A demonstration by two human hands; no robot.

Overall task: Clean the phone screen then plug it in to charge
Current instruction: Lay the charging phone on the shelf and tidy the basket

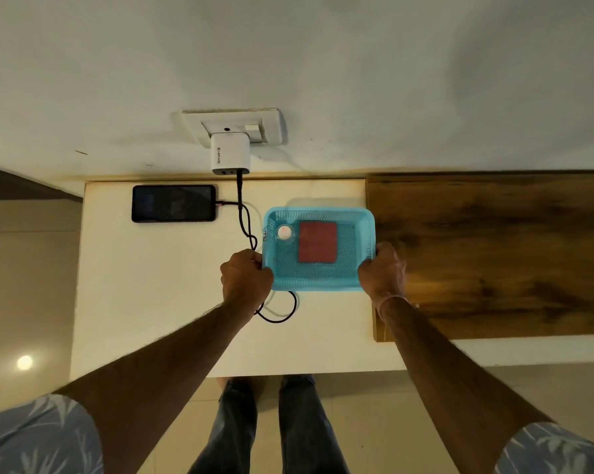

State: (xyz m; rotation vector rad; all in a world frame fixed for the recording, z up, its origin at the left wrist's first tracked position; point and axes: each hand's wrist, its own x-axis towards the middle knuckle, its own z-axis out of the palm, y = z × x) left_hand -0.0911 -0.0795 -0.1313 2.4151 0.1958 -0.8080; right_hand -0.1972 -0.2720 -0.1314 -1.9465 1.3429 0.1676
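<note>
A black phone [173, 203] lies screen-up at the back left of the white counter [152, 285], with a black cable [244, 217] plugged into its right end. The cable runs up to a white charger [230, 153] sitting in the wall socket [234, 126]. A blue plastic basket [319, 285] holds a folded red cloth [318, 247] and a small clear bottle with a white cap [284, 231]. My left hand [244, 278] grips the basket's left rim. My right hand [383, 271] grips its right rim.
A dark wooden surface [494, 251] adjoins the counter on the right, touching the basket's side. Slack cable loops on the counter under and in front of the basket [282, 316]. The wall rises just behind the counter. My legs and the tiled floor show below the front edge.
</note>
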